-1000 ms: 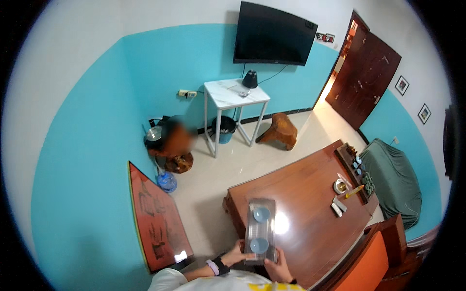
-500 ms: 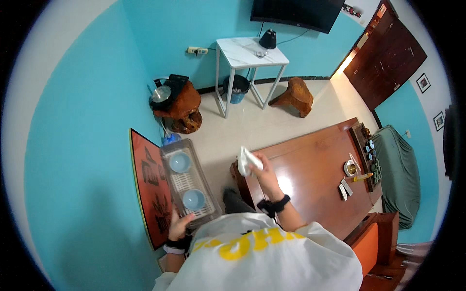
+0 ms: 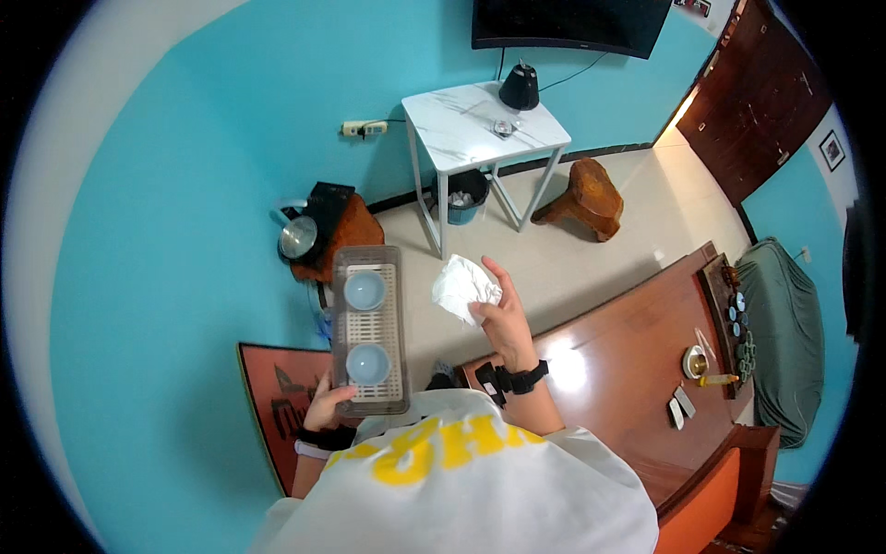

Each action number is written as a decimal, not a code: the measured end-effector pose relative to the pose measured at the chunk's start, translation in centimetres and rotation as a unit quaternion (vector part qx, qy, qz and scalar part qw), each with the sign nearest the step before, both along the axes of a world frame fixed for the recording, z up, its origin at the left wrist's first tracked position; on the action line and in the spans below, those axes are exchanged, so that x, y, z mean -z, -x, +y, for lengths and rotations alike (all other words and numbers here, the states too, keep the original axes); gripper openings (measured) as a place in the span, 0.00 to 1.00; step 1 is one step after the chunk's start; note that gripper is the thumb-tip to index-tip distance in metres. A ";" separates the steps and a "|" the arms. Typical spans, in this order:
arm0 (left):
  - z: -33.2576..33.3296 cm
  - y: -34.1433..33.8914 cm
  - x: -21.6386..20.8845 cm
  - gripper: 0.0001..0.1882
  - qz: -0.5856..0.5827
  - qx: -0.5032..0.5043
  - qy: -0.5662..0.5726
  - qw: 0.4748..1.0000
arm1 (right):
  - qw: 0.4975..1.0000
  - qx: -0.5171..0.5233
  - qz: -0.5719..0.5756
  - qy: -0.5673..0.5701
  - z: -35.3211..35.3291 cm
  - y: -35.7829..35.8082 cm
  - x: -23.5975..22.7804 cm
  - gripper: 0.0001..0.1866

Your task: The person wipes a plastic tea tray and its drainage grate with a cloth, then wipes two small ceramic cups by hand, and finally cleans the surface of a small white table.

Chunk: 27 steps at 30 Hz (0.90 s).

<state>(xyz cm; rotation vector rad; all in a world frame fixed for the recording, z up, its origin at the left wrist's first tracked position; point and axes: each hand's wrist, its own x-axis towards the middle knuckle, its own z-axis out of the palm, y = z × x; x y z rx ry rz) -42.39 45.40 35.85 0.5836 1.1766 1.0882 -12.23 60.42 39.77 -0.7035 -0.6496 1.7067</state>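
Note:
My left hand (image 3: pixel 327 404) grips the near end of a long clear-brown plastic tray (image 3: pixel 400 342), its thumb over the rim and its other fingers hidden beneath. A cream slatted insert (image 3: pixel 364 326) lines the tray. Two light blue bowls (image 3: pixel 368 364) sit on it in a row, one nearer me and one farther off. To the right of the tray, my right hand (image 3: pixel 506 319) pinches a crumpled white tissue (image 3: pixel 461 288) in the air.
A brown wooden table (image 3: pixel 609 369) stands at my right, with remotes (image 3: pixel 679 407) and a dark tea tray (image 3: pixel 722 314) on it. Ahead are a white marbled side table (image 3: pixel 480 129), a waste bin (image 3: pixel 464 194), a wooden stool (image 3: pixel 591 201) and a stump stand (image 3: pixel 355 231) with a kettle (image 3: pixel 298 236).
The tray has turned straighter and moved slightly forward and right in my left hand. My right hand has rotated, and the tissue faces up more broadly. My view has shifted.

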 end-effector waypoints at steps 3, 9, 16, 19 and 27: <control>6.2 -2.0 -0.2 0.41 -0.043 -0.010 -0.007 0.999 | 0.991 0.016 -0.097 -0.093 3.4 1.0 0.3 0.29; 14.1 -2.2 2.2 0.41 -0.082 -0.028 0.016 0.996 | 0.923 0.002 -0.361 -0.136 9.3 1.2 1.4 0.13; 23.7 1.7 6.1 0.39 -0.133 -0.005 -0.058 0.989 | 0.844 0.073 -0.494 -0.193 15.5 1.3 0.8 0.11; 29.7 3.7 6.2 0.39 -0.113 0.014 -0.088 0.990 | 0.841 0.039 -0.527 -0.115 18.5 2.5 -0.7 0.12; 43.0 7.3 1.7 0.38 -0.088 0.025 -0.071 0.993 | 0.717 0.117 -0.662 -0.184 27.1 5.6 -0.9 0.08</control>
